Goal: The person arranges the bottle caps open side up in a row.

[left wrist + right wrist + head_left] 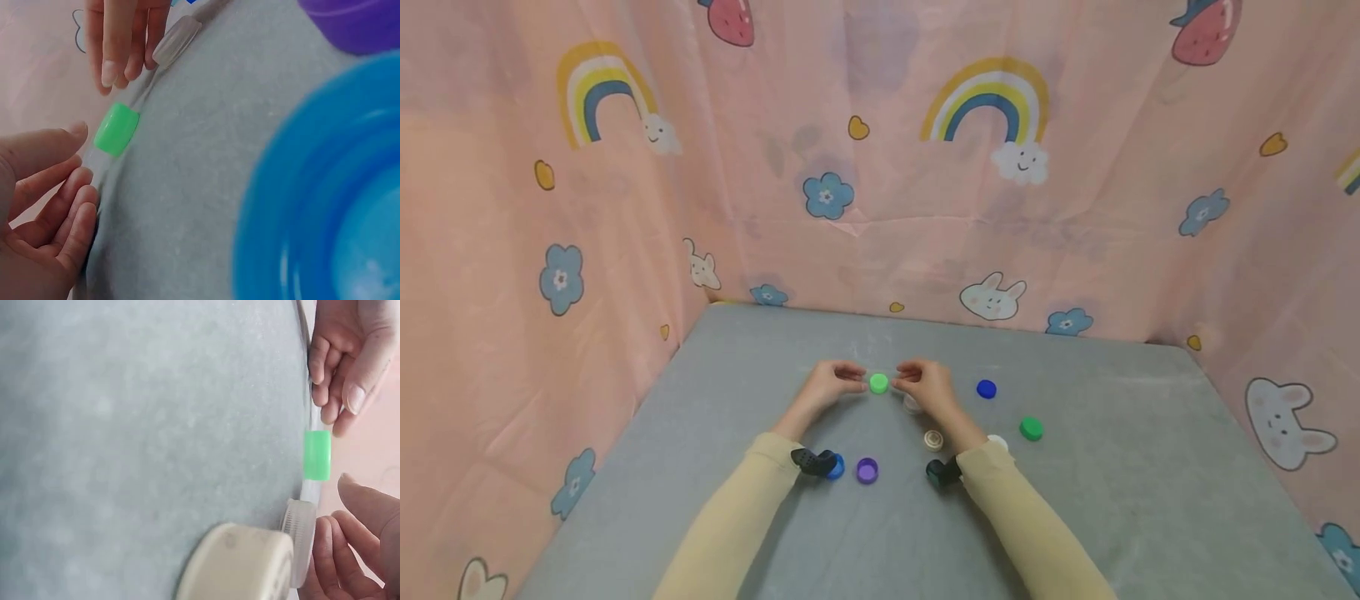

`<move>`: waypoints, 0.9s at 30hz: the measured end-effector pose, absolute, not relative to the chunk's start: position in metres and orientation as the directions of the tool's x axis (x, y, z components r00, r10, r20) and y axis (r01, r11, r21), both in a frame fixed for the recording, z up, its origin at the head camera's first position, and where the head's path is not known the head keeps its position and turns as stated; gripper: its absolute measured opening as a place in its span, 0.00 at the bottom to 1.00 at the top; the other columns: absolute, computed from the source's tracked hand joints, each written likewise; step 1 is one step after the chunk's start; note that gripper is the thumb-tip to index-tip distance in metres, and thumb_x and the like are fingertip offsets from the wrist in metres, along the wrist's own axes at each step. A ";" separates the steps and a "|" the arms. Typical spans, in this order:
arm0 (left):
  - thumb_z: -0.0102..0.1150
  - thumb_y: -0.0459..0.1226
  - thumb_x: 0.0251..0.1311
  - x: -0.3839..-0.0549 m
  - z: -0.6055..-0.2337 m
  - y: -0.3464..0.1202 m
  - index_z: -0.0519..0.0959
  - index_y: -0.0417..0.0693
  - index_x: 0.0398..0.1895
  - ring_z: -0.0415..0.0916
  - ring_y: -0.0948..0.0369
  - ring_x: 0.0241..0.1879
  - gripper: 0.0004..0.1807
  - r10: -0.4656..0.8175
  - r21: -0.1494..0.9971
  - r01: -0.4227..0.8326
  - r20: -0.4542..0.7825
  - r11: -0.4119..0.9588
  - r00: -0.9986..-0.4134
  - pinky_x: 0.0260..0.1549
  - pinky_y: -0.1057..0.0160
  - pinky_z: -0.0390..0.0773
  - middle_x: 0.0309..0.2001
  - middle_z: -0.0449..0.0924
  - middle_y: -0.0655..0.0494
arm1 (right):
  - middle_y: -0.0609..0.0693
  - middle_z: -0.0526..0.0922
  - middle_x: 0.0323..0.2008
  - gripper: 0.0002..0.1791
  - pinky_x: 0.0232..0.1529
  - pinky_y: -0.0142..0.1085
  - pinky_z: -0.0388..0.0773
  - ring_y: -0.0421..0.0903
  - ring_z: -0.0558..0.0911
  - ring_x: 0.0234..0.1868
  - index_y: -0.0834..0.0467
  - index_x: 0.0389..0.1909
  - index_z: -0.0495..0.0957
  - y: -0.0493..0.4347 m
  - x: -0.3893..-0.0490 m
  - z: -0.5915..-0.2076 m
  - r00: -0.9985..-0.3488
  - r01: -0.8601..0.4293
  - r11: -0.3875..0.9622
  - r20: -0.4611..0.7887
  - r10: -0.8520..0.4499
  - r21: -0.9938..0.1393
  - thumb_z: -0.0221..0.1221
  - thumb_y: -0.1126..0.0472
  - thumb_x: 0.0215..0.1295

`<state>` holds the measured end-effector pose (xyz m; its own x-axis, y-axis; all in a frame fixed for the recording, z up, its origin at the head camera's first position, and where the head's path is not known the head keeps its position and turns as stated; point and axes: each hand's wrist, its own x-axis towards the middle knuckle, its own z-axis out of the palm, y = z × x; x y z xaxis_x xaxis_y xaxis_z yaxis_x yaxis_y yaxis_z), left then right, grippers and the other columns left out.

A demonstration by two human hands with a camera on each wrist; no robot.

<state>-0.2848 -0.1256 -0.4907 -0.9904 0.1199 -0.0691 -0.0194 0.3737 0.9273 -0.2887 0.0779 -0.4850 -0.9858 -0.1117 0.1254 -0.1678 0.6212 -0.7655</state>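
A light green bottle cap (878, 383) lies on the grey table between the two hands. On its left is the left hand (831, 381), its fingers loosely extended toward the cap and a small gap showing in the left wrist view. The right hand (931, 387) faces it from the other side, thumb and fingers apart and holding nothing. Close under the right hand sits a clear ribbed cap (299, 540), partly hidden by the hand in the head view. A beige cap (933, 440) stands nearer the body, beside the right wrist.
A blue cap (837, 468), partly behind the left wrist camera, and a purple cap (867, 471) lie at the front. To the right are a dark blue cap (987, 389), a green cap (1032, 428) and a white cap (997, 442) half behind the sleeve. A pink patterned curtain (880, 267) surrounds the table.
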 end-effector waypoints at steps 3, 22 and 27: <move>0.71 0.34 0.47 -0.287 -0.490 -0.123 0.83 0.42 0.43 0.80 0.60 0.39 0.17 0.127 0.922 0.001 -0.053 0.388 -0.991 0.42 0.61 0.78 0.39 0.84 0.50 | 0.55 0.86 0.36 0.15 0.40 0.37 0.81 0.48 0.85 0.37 0.62 0.42 0.82 0.076 -0.291 -0.487 -0.986 -0.166 0.626 0.112 -0.126 -0.762 0.69 0.61 0.53; 0.71 0.36 0.47 -0.290 -0.495 -0.109 0.84 0.44 0.42 0.79 0.60 0.35 0.16 0.127 0.849 0.036 -0.037 0.527 -0.991 0.36 0.64 0.77 0.34 0.84 0.52 | 0.51 0.85 0.33 0.16 0.38 0.37 0.78 0.44 0.80 0.35 0.60 0.41 0.84 0.058 -0.288 -0.485 -0.979 -0.181 0.723 0.051 -0.198 -0.666 0.70 0.60 0.51; 0.72 0.36 0.47 -0.290 -0.494 -0.110 0.84 0.44 0.41 0.78 0.61 0.34 0.16 0.119 0.838 0.039 -0.031 0.544 -0.992 0.35 0.64 0.77 0.34 0.84 0.52 | 0.50 0.85 0.32 0.15 0.38 0.37 0.77 0.44 0.80 0.34 0.59 0.41 0.84 0.055 -0.289 -0.483 -0.979 -0.179 0.741 0.045 -0.197 -0.647 0.71 0.60 0.50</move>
<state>-0.2897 -0.1097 -0.4938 -0.9924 0.1194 -0.0313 0.0390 0.5438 0.8383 -0.2887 0.0550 -0.4833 -0.9794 -0.1970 0.0452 -0.1790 0.7412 -0.6469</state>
